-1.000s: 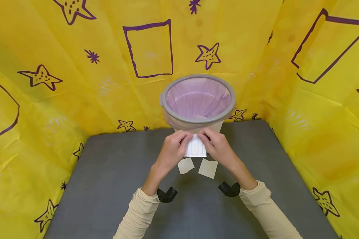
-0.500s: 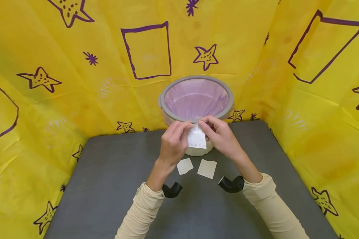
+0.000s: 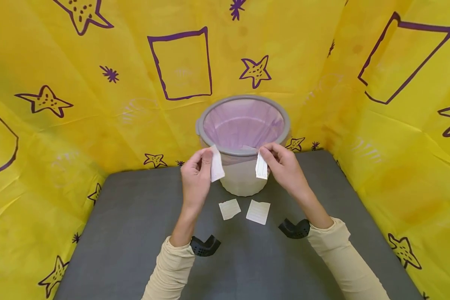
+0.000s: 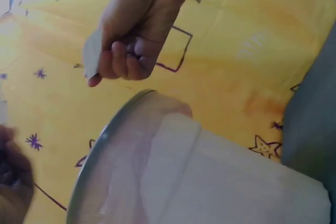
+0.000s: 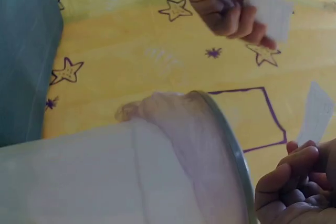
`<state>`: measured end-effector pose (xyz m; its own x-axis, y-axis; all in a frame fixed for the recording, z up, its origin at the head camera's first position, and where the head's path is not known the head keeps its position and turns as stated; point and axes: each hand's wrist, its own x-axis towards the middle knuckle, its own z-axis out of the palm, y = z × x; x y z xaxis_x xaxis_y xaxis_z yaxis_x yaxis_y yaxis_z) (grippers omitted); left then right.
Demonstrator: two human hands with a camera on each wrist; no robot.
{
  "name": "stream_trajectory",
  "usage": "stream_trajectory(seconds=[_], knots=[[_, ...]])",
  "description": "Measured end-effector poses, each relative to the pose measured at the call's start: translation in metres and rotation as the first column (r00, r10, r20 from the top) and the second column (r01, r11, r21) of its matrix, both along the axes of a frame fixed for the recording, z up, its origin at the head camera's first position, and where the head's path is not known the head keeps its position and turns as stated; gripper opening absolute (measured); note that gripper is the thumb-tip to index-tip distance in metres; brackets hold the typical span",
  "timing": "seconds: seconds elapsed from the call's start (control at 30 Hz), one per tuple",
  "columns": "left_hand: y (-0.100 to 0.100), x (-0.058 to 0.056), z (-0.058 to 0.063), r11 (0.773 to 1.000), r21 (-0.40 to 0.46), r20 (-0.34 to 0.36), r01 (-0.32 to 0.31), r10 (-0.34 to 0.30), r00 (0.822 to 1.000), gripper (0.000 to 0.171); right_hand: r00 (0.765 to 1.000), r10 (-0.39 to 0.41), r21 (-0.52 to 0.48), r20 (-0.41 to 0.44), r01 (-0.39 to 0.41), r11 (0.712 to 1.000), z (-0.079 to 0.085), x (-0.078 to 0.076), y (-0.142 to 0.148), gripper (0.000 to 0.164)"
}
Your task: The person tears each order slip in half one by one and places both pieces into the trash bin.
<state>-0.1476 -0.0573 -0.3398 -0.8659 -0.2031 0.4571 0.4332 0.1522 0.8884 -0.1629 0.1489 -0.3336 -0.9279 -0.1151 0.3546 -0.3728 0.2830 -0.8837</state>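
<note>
In the head view my left hand (image 3: pixel 196 179) pinches a torn piece of white lined paper (image 3: pixel 217 164) between thumb and fingers. My right hand (image 3: pixel 285 166) pinches another, narrower strip of lined paper (image 3: pixel 261 166). Both hands are held up at the near side of a wastebasket (image 3: pixel 243 179), apart from each other. The right wrist view shows the right hand's paper (image 5: pixel 273 17) at the top and the left hand's paper (image 5: pixel 316 111) at the right edge. Two more paper pieces, a left one (image 3: pixel 230 209) and a right one (image 3: pixel 258 211), lie flat before the wastebasket.
The wastebasket has a grey rim (image 3: pixel 243 152) and a pink liner (image 3: pixel 247 121); something pale shows inside near its front. It stands at the back of a dark grey table (image 3: pixel 146 216). Yellow patterned cloth (image 3: pixel 127 121) walls the back and sides.
Both hands held one lined paper together and rose toward the wastebasket. That paper is now torn in two, and the hands have moved apart sideways, each with a piece.
</note>
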Motion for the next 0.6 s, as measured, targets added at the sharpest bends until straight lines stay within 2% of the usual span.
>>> stream_trajectory(seconds=[0.07, 0.13, 0.2, 0.33, 0.43, 0.6], knots=[[-0.008, 0.0, -0.001, 0.995, -0.059, 0.1, 0.086, -0.08, 0.992, 0.026, 1.0, 0.013, 0.016, 0.013, -0.013, 1.0, -0.002, -0.001, 0.004, 0.02], [-0.017, -0.001, -0.005, 0.972, -0.142, 0.194, 0.187, -0.158, 0.968, 0.026, 0.997, 0.05, 0.015, 0.057, -0.051, 0.999, -0.004, -0.001, 0.01, 0.023], [-0.029, -0.002, -0.011, 0.951, -0.198, 0.261, 0.238, -0.183, 0.948, 0.026, 0.988, 0.093, 0.007, 0.124, -0.094, 0.996, -0.007, -0.002, 0.02, 0.027], [-0.066, -0.004, -0.026, 0.947, -0.211, 0.402, 0.244, -0.143, 0.904, 0.028, 0.95, 0.13, -0.031, 0.283, -0.126, 0.991, -0.016, -0.012, 0.052, 0.029], [-0.091, -0.009, -0.035, 0.954, -0.18, 0.498, 0.238, -0.12, 0.859, 0.035, 0.928, 0.109, -0.056, 0.357, -0.095, 0.994, -0.023, -0.023, 0.078, 0.021], [-0.112, -0.022, -0.041, 0.948, -0.178, 0.567, 0.264, -0.12, 0.815, 0.042, 0.902, 0.117, -0.054, 0.415, -0.104, 0.993, -0.026, -0.037, 0.102, 0.012]])
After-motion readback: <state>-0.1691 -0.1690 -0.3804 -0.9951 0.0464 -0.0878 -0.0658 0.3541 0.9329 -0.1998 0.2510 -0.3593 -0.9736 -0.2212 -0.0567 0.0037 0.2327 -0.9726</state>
